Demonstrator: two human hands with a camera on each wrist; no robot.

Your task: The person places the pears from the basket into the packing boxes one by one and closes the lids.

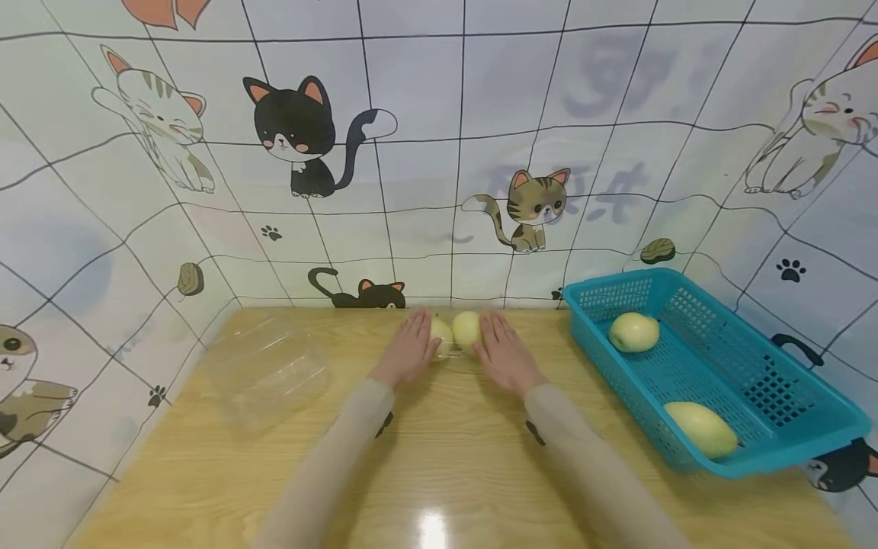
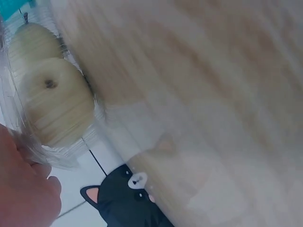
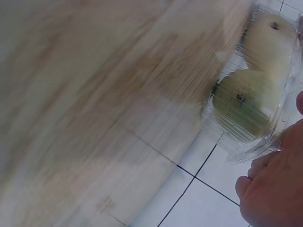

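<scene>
flat-handed press on a packed container

head view: between left hand [image 1: 408, 349] and right hand [image 1: 509, 354], a clear ribbed plastic container [image 1: 450, 355] with two pale yellow round pears [image 1: 467, 331] inside, near the far edge of the pale wood-grain tabletop [image 1: 439, 435]. fingers straight on both sides, set against the container's two ends, not wrapped round it. left of the grip, a clear plastic tray-like piece [image 1: 274, 374]; right of the grip, a teal perforated plastic basket [image 1: 617, 389] with a round pale yellow pear [image 1: 634, 334] and a longer pale yellow pear [image 1: 700, 429].

left wrist view: both packed pears just inward of the left hand, seen through ribbed plastic; fingertips low beside the container's flange.

right wrist view: same pears inward of the right hand, the nearer one greener; hand partly cut off.

probably at the step of pressing the container closed; seal too unclear to tell. next, likely calling for even pressure from both palms, gentle on the fruit.
</scene>
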